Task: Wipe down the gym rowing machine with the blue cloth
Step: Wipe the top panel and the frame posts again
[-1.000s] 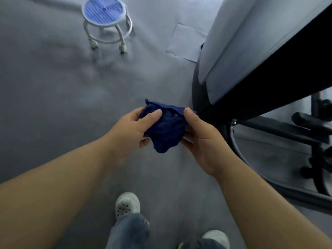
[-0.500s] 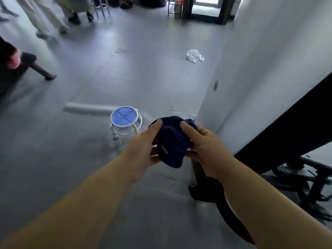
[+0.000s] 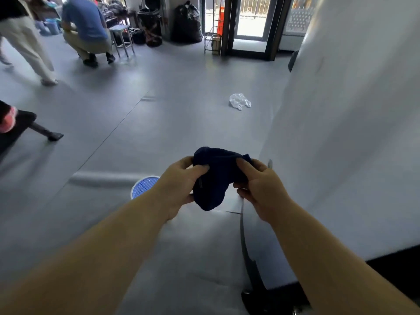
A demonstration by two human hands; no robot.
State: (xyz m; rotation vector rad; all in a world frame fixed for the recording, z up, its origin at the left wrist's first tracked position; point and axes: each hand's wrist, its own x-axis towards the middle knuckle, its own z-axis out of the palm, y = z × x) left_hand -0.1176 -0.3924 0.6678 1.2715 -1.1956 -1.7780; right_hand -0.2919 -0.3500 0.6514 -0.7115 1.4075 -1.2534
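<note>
left hand [image 3: 179,189] and right hand [image 3: 259,189] pinching bunched blue cloth [image 3: 216,178], possibly folded

One cloth [image 3: 216,178] is gripped by two hands, the left hand [image 3: 179,187] and the right hand [image 3: 261,187]. Just left of the cloth is one round stool [image 3: 143,186]. Beyond the cloth lies one plastic bag [image 3: 238,101]. Far beyond it are one black sack [image 3: 187,21] and one metal stool [image 3: 121,39]. There are three other people: one crouching person [image 3: 86,26], one walking person [image 3: 25,42] and one seated person [image 3: 9,119] far left of the cloth.

Dark blue cloth [image 3: 216,178], bunched, pinched between both hands.
</note>
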